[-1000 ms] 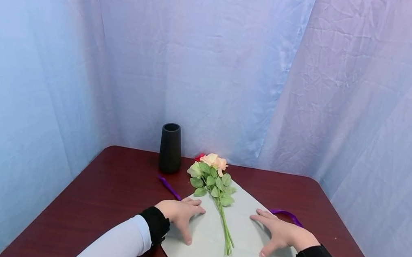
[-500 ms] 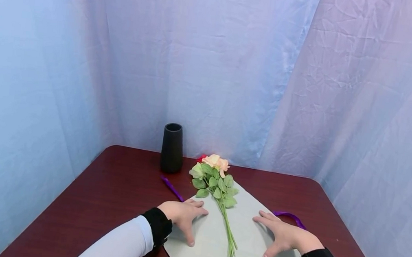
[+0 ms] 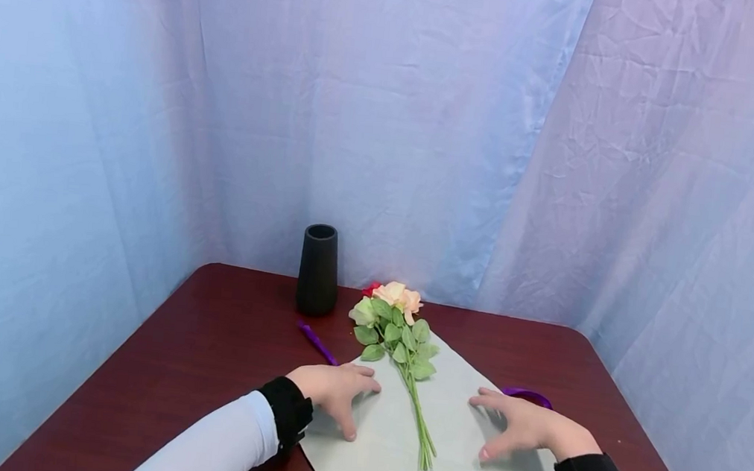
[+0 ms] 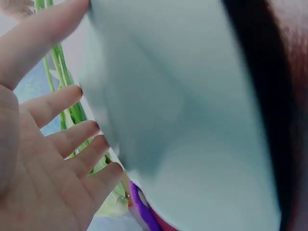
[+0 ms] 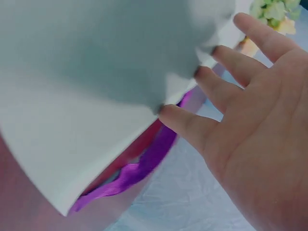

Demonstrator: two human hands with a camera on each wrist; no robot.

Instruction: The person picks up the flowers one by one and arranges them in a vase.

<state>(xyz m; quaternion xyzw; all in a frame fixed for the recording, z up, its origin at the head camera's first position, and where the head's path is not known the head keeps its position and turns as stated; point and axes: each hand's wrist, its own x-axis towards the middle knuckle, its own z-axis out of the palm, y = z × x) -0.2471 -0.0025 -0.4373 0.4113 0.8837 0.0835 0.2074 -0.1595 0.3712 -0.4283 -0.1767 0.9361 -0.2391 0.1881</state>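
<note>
A sheet of pale grey wrapping paper (image 3: 393,431) lies cornerwise on the table. On it rests a bunch of roses (image 3: 402,327), peach, pale green and red heads at the far corner, green stems toward the near side. My left hand (image 3: 337,395) is spread over the paper's left part, fingertips right at its surface in the left wrist view. Over the right part my right hand (image 3: 528,426) is spread too, with fingertips at the paper in the right wrist view. Neither hand holds anything. A purple ribbon (image 5: 139,166) runs under the paper, an end showing on either side.
A black vase (image 3: 318,271) stands upright at the back of the dark red-brown table (image 3: 226,342), left of the flower heads. Pale blue and lilac curtains (image 3: 401,118) hang behind and on both sides of the table.
My right hand has risen slightly and shifted a little right, its fingers less flattened. The left hand keeps nearly the same spread. Flowers, paper and vase stay put while the view drifts slightly.
</note>
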